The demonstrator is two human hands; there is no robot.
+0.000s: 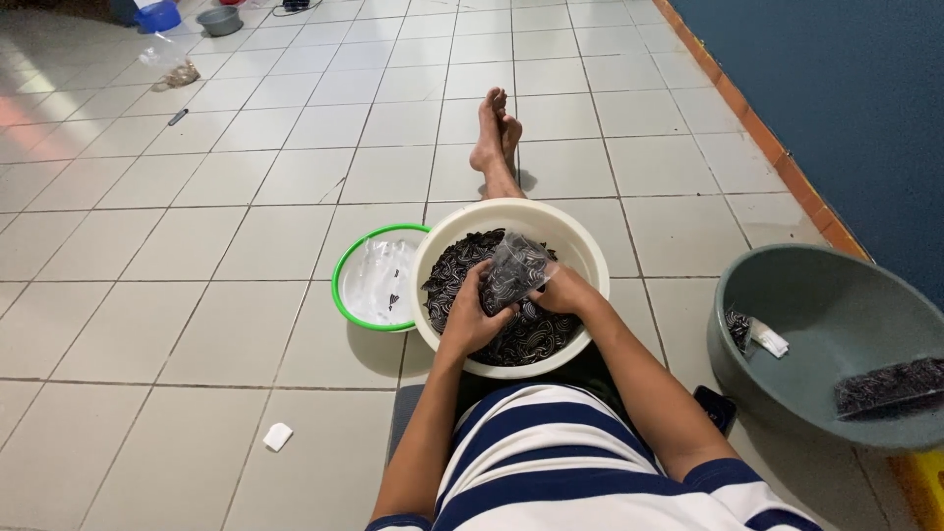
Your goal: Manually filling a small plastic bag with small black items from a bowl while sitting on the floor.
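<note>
A cream round basin (586, 246) rests on my lap, filled with small dark patterned pieces (531, 334). Above it I hold a clear plastic bag (513, 270) partly filled with the same dark pieces. My left hand (474, 317) grips the bag's lower left side. My right hand (560, 292) holds the bag from the right. Both hands are inside the basin's rim.
A green-rimmed white bowl (344, 285) holding clear plastic bags sits left of the basin. A grey-green tub (836, 315) with filled packets stands at right near the blue wall. A dark phone (716, 405) lies by my right arm. A white scrap (278, 436) lies on the tiles.
</note>
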